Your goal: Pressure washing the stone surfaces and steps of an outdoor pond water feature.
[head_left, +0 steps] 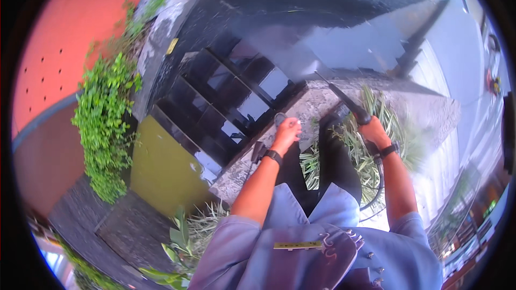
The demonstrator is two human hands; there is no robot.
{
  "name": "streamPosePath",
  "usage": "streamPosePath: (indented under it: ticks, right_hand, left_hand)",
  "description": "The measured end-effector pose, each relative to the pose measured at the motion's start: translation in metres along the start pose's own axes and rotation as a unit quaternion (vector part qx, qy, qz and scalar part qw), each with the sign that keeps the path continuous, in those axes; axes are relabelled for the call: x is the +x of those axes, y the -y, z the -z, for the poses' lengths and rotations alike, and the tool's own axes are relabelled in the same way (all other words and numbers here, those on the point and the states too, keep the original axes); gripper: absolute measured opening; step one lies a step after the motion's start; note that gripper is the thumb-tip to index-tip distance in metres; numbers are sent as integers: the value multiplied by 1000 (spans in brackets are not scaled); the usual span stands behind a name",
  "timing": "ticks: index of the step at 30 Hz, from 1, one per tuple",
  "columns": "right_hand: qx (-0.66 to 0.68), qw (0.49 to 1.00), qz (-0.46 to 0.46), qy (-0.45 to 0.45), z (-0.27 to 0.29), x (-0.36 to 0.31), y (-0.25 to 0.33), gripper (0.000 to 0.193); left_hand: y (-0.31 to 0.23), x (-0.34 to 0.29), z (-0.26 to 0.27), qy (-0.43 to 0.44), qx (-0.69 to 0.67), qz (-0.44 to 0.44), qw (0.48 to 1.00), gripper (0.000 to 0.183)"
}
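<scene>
My right hand (374, 132) is closed round the dark grip of a pressure washer wand (344, 98). Its thin lance points away and to the left, and white mist (301, 56) fans out from the tip toward a dark wall. A black hose (380, 185) hangs in a loop below the grip. My left hand (288, 132) hovers over the stone ledge, its fingers loosely curled and nothing visible in them. Just beyond the ledge lies a dark sunken basin (215, 153) with straight dividers and shiny wet surfaces that reflect the sky.
Long striped-leaf plants (371, 172) grow around my legs on the ledge (236, 180). A leafy green bush (107, 123) stands at the left beside an orange wall (59, 32). Murky yellow-green water (166, 164) fills an area beside the basin. Pale steps (430, 75) lie at the right.
</scene>
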State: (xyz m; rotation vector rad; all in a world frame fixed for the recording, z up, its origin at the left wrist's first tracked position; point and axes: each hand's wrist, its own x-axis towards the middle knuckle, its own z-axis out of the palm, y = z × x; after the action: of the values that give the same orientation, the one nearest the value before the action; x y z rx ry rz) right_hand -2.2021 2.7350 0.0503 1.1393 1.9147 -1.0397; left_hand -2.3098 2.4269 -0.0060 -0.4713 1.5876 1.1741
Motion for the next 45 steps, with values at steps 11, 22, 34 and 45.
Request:
streamPosePath:
  ticks: [11,22,34,45]
  right_hand:
    - [-71,994,42,75,-73,-101,87,27]
    - [-176,966,106,157,-167,-26,143,34]
    - [-93,972,194,99,-220,26,189,33]
    - [-142,976,166,24,-285,-27,235,33]
  left_hand:
    - [16,-41,-6,33,-242,93,965,50]
    - [69,-52,51,-42,-355,68,931,58]
    - [182,-137,141,-170,-394,28,903,45]
    - [241,-174,247,-187,-390,-19,901,33]
